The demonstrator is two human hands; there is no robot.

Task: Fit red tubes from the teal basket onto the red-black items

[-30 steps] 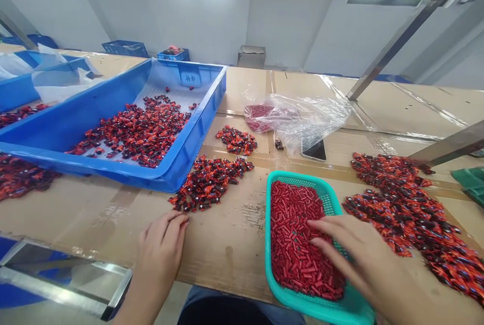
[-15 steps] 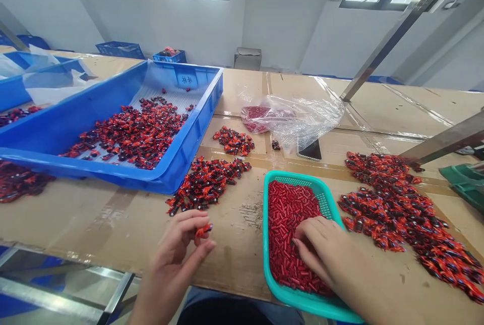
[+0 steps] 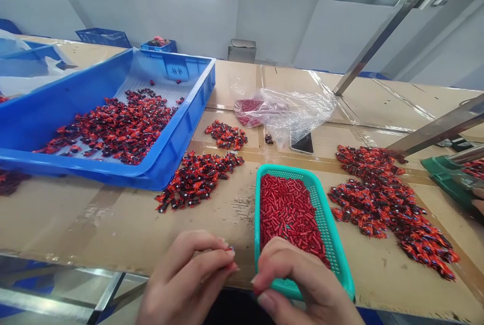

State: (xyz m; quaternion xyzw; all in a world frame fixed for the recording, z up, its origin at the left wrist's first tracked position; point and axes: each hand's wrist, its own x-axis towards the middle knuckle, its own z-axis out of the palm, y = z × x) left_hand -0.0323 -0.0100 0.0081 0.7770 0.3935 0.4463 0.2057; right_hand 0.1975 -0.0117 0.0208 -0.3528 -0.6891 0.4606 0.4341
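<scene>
My left hand (image 3: 189,277) is closed in a pinch at the table's front edge. Its fingers almost wholly cover a small orange-and-black part, of which only a speck shows at the tips. Facing it, my right hand (image 3: 302,279) pinches a small red tube, mostly hidden between thumb and forefinger. The two pairs of fingertips are a short gap apart. Under and behind the right hand stands a green plastic basket (image 3: 333,231) filled with loose red tubes (image 3: 289,209). Left of the basket lies a pile of orange-and-black parts (image 3: 198,178).
A large blue crate (image 3: 151,176) holding more such parts stands at the left. Another heap (image 3: 393,204) spreads on the right, near a slanted metal post (image 3: 434,125). Behind the basket are a clear plastic bag (image 3: 291,108), a phone (image 3: 303,143) and a small pile (image 3: 226,134).
My right hand has come out of the basket, moving left and towards me. The left hand has moved right and closed its fingers further round its part. The view has shifted slightly.
</scene>
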